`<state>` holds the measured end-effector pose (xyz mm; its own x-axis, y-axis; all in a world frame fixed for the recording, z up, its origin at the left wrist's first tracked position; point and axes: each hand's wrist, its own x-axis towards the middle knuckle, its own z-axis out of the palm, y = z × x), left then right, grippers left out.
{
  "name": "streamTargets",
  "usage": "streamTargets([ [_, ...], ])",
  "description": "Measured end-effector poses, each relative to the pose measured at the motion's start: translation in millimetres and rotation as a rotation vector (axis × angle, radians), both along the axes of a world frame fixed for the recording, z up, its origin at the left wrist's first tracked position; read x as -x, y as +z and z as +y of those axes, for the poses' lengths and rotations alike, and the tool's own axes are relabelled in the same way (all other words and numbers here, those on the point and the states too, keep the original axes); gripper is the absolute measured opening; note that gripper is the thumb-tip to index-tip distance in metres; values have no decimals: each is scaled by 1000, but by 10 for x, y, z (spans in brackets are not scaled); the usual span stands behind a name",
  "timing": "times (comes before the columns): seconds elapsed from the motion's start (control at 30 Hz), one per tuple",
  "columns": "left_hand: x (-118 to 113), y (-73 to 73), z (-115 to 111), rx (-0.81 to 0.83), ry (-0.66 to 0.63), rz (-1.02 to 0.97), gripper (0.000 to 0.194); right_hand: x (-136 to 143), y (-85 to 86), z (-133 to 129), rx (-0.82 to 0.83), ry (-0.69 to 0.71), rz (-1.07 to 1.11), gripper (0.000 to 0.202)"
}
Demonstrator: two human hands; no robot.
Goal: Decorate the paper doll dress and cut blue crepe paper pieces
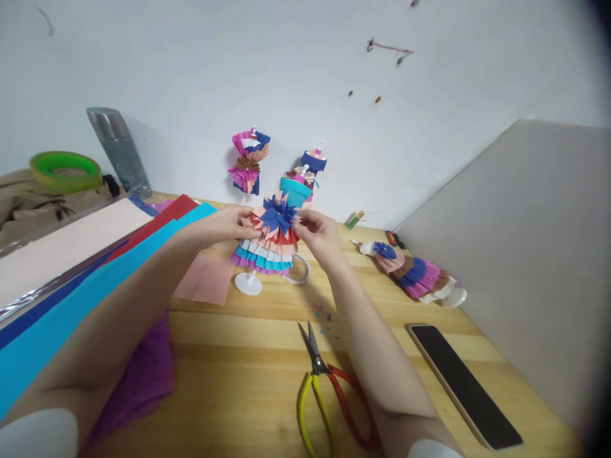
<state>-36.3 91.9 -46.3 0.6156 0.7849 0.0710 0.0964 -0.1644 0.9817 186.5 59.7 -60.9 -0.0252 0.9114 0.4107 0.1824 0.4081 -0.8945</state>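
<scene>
A miniature dress form point(249, 284) on a white round base tilts to the right in the middle of the table. It wears a crepe paper dress point(267, 256) with ruffled tiers and a turquoise band at the top. At the dress's waist sits a layered paper flower point(278, 215), blue over pink and red points. My left hand point(238, 224) is closed on the flower's left edge. My right hand point(319, 234) pinches its right edge between thumb and fingers. The fingertips partly cover the edges.
Yellow-and-red-handled scissors point(317, 366) lie partly open near me, by paper scraps point(323, 313). A phone point(463, 381) and another dressed form point(415, 273) lie right. Crepe sheets point(157, 232) cover the left. A tape roll point(300, 270) sits behind; a bottle point(119, 151) stands back left.
</scene>
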Motion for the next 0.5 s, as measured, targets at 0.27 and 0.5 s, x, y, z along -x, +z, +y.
streamTargets([
  [0.27, -80, -3, -79, -45, 10, 12, 33, 7, 38, -30, 62, 148, 144, 35],
  [0.5, 85, -18, 9, 133, 80, -61, 57, -77, -1, 15, 97, 237, 213, 54],
])
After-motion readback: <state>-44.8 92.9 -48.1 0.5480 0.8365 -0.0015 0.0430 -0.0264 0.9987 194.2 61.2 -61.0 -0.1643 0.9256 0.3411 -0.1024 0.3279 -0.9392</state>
